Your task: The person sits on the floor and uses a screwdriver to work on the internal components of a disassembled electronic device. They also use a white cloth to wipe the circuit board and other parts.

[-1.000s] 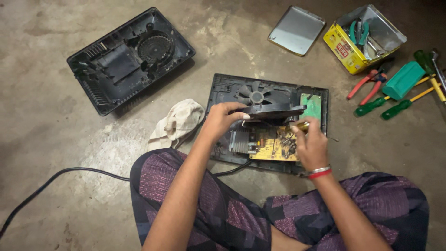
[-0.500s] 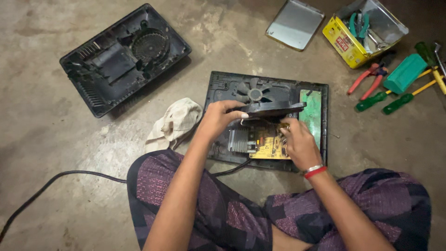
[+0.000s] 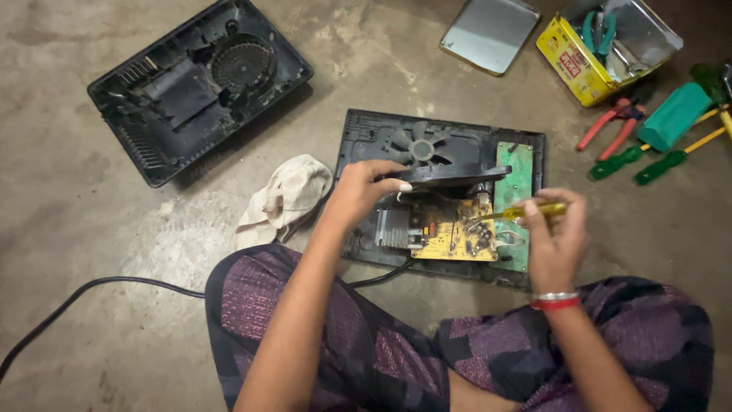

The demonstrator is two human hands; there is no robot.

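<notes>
Concrete floor [image 3: 91,229], stained, carries your work; your left hand [image 3: 364,187] grips the black fan plate [image 3: 457,174], right hand [image 3: 555,233] a yellow screwdriver [image 3: 526,211]

The black open casing [image 3: 442,191] holds a yellow circuit board [image 3: 455,233] beside a green board [image 3: 515,183], with a yellow-handled screwdriver [image 3: 526,211] over them. Left of the casing lies a cream cloth [image 3: 286,198]; to its upper right sit a yellow tin [image 3: 572,61], red-handled pliers [image 3: 610,126] and green-handled tools [image 3: 648,156]. Just below the casing, the trousers [image 3: 366,343] are purple and black patterned, and a red and white bangle [image 3: 555,300] circles the wrist.

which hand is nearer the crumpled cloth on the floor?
Left. The left hand sits just right of the cloth, gripping the fan housing; the right hand is far across the open casing.
</notes>
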